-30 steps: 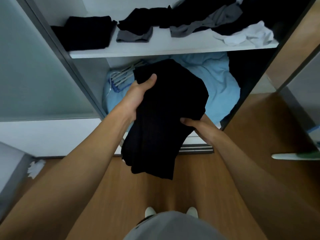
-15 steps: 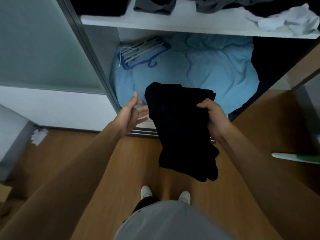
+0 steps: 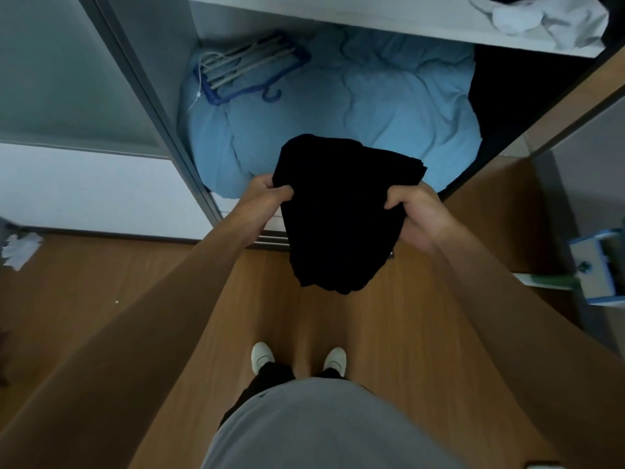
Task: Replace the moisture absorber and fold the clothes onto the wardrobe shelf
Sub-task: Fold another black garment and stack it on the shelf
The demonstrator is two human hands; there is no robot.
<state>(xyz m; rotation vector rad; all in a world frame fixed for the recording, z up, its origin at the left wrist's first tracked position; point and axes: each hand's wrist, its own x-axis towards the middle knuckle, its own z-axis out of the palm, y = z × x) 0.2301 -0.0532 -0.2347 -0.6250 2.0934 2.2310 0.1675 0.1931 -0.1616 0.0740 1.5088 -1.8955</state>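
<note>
A warm brown wood-grain floor (image 3: 101, 282) is seen underfoot, in front of an open wardrobe with a grey metal frame (image 3: 159, 106). A crumpled white scrap (image 3: 20, 248) lies on the floor at the left edge, near the wardrobe's base. A light blue and white box (image 3: 598, 265) is partly seen at the right edge. Two white shoes (image 3: 262, 355) are planted side by side on the floor.

The wardrobe's lower compartment is largely filled by rumpled light blue bedding (image 3: 389, 106), on whose back left part a bundle of blue and grey plastic hangers (image 3: 243, 69) is laid. Above it, a white shelf board (image 3: 372, 25) crosses the top of the view, and a crumpled white garment (image 3: 541, 18) rests at its right end.

A folded black cloth garment (image 3: 338, 211) is held in the air in front of the lower compartment, above the wardrobe's bottom rail and the floor, well below the shelf. Its left edge is gripped by the left hand (image 3: 263, 194), thumb on top and fingers curled beneath. Its right edge is gripped likewise by the right hand (image 3: 416, 214). The garment's lower end hangs free between the forearms.
</note>
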